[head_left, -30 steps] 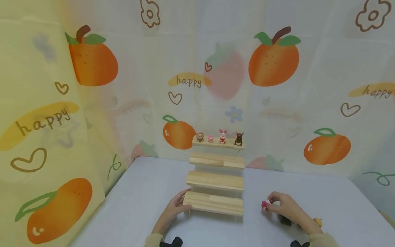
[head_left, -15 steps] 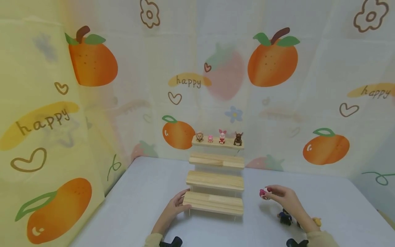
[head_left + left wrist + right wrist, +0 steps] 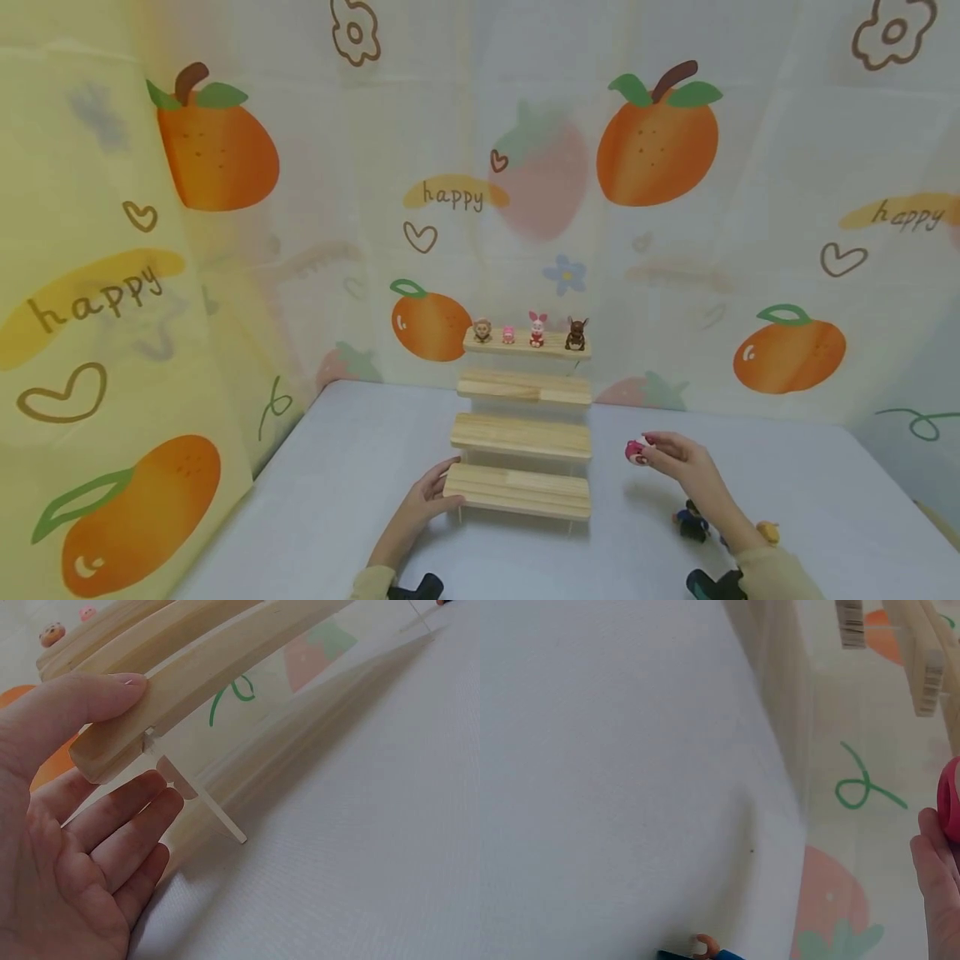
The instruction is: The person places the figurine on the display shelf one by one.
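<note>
My left hand (image 3: 422,510) grips the left end of the lowest board of a stepped wooden display shelf (image 3: 517,492). In the left wrist view the thumb lies on top of the board (image 3: 202,664), with the other fingers loosely bent below and behind it. Right of the shelf, my right hand (image 3: 690,467) pinches a small pink-and-white toy figurine (image 3: 635,452) above the table. Only a pink part of that figurine (image 3: 949,799) and some fingers (image 3: 934,862) show at the edge of the right wrist view.
Small figurines stand on the top board: a brown-and-tan one (image 3: 482,331), a tiny pink one (image 3: 508,335), a pink long-eared one (image 3: 537,330) and a dark brown one (image 3: 576,334). Beside my right forearm are a dark blue figurine (image 3: 692,523) and a yellow one (image 3: 768,532).
My right hand has lifted the pink-and-white figurine off the table area and moved it slightly left and farther away. The dark blue figurine has come into view. My left hand keeps its hold.
</note>
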A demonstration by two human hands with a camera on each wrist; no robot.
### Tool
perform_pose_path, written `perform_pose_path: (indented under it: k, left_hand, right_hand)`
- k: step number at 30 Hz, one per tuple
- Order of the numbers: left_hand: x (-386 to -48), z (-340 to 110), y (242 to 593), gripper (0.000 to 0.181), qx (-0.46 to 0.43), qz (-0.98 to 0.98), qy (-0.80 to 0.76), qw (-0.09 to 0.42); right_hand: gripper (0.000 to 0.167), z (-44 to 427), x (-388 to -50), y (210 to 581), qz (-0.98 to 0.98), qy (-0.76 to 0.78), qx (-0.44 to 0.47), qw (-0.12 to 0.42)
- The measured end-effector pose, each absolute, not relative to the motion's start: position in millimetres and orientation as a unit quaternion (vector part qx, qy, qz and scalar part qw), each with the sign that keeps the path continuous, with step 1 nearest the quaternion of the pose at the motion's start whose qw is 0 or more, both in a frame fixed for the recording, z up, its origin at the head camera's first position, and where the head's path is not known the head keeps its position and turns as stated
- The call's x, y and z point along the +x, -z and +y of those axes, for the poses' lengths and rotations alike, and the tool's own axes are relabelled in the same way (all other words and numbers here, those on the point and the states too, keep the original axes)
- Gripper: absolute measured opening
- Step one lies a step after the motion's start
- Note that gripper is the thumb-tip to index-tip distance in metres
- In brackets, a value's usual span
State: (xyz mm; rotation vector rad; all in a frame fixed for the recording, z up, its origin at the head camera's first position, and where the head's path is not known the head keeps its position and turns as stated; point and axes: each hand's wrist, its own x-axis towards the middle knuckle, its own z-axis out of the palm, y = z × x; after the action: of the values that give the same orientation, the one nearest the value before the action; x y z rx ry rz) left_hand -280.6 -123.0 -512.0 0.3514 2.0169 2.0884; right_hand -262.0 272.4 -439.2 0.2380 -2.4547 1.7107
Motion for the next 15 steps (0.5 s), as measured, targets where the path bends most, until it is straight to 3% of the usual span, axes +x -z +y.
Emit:
perform_pose_path:
  k: [9, 15]
  left_hand:
    - [-279.5, -125.0, 513.7, 0.074, 0.132, 0.683, -0.709, 0.115]
    - [-281.0, -124.5, 514.4, 0.073, 0.138, 0.682, -0.709, 0.108]
  right_hand:
    - [0.04, 264.3, -261.1, 434.4, -0.814, -0.569, 0.063, 0.103]
    - [0.035, 255.9, -266.1, 435.2, -0.782, -0.602, 0.098, 0.13]
